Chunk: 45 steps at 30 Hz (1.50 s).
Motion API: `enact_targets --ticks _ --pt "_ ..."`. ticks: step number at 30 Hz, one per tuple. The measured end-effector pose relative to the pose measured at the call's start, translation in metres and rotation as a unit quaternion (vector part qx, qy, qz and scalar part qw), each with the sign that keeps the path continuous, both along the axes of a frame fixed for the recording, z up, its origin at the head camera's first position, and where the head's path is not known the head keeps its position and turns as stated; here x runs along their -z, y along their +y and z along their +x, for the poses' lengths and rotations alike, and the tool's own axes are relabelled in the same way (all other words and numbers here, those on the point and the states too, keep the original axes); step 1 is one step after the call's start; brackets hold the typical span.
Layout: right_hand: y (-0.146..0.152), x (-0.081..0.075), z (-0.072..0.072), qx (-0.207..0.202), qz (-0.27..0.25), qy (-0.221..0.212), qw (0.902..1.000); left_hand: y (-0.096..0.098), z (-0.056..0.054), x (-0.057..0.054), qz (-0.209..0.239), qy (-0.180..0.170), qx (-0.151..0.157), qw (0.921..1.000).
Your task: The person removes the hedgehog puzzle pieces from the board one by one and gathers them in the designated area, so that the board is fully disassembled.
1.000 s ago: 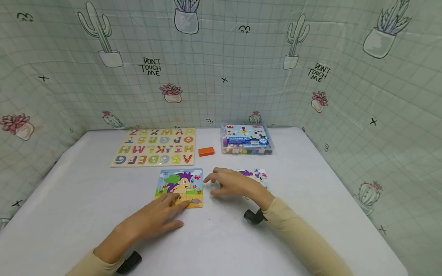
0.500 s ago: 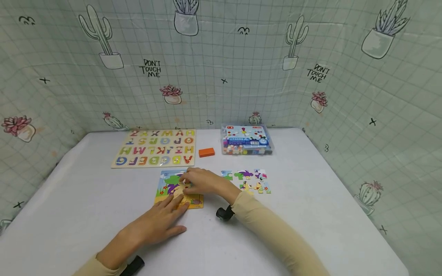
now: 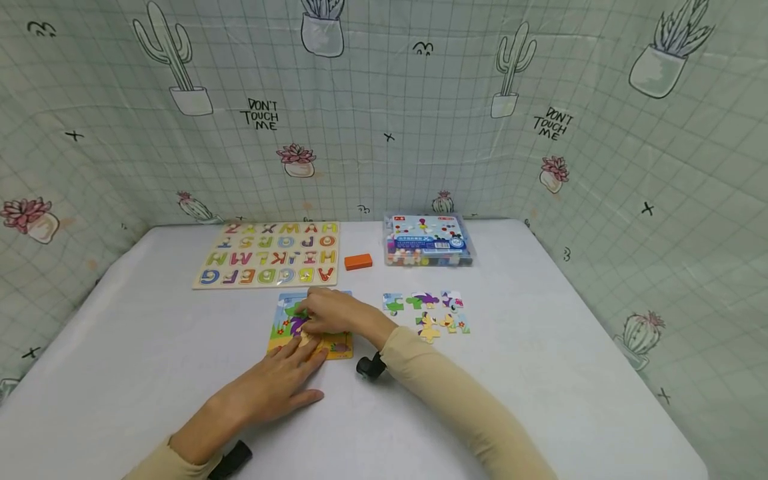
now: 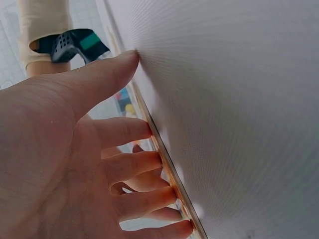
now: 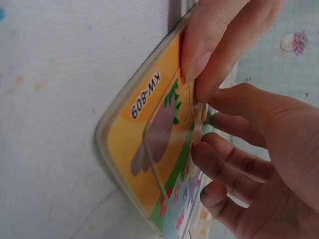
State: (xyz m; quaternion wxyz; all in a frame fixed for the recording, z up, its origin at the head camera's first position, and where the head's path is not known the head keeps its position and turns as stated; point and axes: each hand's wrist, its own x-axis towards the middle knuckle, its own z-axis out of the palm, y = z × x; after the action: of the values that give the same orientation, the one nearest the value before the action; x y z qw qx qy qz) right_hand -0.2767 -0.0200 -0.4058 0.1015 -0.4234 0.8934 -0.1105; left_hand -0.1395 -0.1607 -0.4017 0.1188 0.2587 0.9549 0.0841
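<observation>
A hedgehog jigsaw puzzle [image 3: 281, 328] lies on the white table, partly covered by both hands. My left hand [image 3: 276, 387] rests its outstretched fingertips along the near edge of the board; in the left wrist view those fingers [image 4: 132, 164] meet its thin side. Reaching across from the right, my right hand [image 3: 342, 313] has bent fingers and thumb down on the picture. In the right wrist view its fingertips [image 5: 202, 149] touch the board's face beside the left fingers; I cannot tell whether they pinch a piece. Several loose puzzle pieces [image 3: 429, 327] lie right of the board.
Behind the puzzle lies a wooden alphabet board [image 3: 270, 257] with coloured letters. An orange block [image 3: 358, 262] sits beside it. A clear plastic box [image 3: 429, 241] of colourful parts stands at the back right. A patterned cloth [image 3: 384, 100] rises behind the table [image 3: 540, 373].
My right hand has moved left from beside the loose pieces onto the puzzle board, uncovering those pieces. The left hand has stayed on the near edge with little movement.
</observation>
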Motion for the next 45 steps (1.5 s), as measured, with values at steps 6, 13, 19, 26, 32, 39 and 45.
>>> enact_targets --ticks 6,13,19,26,32,39,45 --pt "-0.0028 -0.0021 -0.0013 -0.004 -0.007 -0.007 0.9999 0.0002 -0.0009 -0.0013 -0.001 0.002 -0.001 1.0000" --pt "-0.0045 -0.0024 -0.0037 0.010 -0.012 -0.029 0.9995 0.0005 -0.0023 -0.0018 -0.002 0.004 0.000 1.0000" --pt "-0.0045 -0.0013 -0.0036 0.014 -0.028 -0.058 0.9978 0.0011 -0.0025 -0.0003 0.000 -0.006 -0.005 1.0000" --pt "-0.0053 -0.0020 -0.0013 0.024 -0.030 -0.061 0.9974 0.0014 -0.0018 0.0007 0.001 -0.007 -0.007 1.0000" --pt "-0.0072 -0.0034 -0.0001 0.027 -0.024 -0.050 0.9981 0.0013 -0.0015 0.0000 0.000 -0.004 -0.007 1.0000" --pt "-0.0078 -0.0011 0.0008 0.027 -0.021 -0.027 0.9991 0.0007 -0.0012 0.0000 -0.001 -0.001 0.003 1.0000" --pt "-0.0089 0.0007 0.0024 0.026 -0.020 -0.011 0.9994 -0.0004 -0.0006 0.0006 0.000 -0.002 0.001 1.0000"
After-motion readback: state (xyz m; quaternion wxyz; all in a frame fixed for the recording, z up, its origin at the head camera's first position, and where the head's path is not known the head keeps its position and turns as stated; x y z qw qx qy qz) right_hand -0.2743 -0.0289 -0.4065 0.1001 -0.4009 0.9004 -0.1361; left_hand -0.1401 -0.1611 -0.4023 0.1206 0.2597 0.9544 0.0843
